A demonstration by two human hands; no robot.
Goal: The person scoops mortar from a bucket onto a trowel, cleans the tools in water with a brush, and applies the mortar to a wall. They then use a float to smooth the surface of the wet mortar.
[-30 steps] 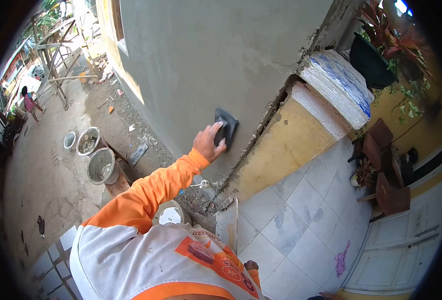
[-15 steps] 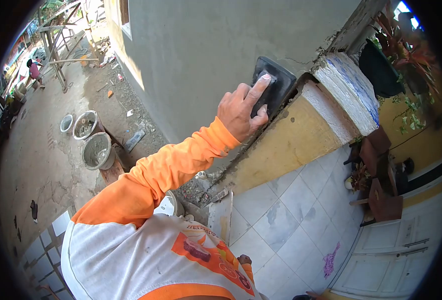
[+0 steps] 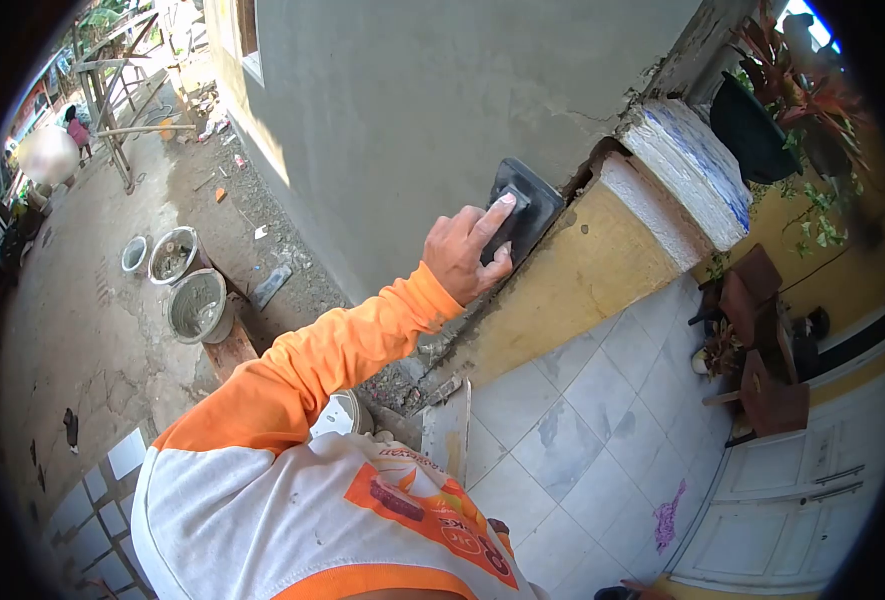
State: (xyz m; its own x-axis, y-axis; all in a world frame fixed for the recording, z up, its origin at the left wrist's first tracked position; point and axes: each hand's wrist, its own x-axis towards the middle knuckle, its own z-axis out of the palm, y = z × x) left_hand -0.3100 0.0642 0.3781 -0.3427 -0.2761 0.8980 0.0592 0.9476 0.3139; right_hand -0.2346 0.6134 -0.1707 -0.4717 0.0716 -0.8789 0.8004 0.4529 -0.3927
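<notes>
My left hand [image 3: 454,252], at the end of an orange sleeve, is closed around the handle of a black plastering float [image 3: 536,203]. The float's face lies against the grey plastered wall [image 3: 402,120], close to its lower edge beside the yellow ledge [image 3: 582,250]. One finger stretches along the top of the handle. Of my right hand [image 3: 499,527], only a small dark part shows past the front of my shirt; its fingers are hidden.
Mortar buckets [image 3: 200,308] stand on the ground at left, near a plank [image 3: 230,350]. A painted white block [image 3: 687,165] and a potted plant [image 3: 757,130] border the wall at right. Below lie floor tiles [image 3: 562,440] and wooden chairs [image 3: 767,390]. Wooden scaffolding [image 3: 107,90] stands far left.
My left hand and the float have shifted left and slightly down in view, still against the wall. The view has also shifted a little. Its hold on the float is unchanged.
</notes>
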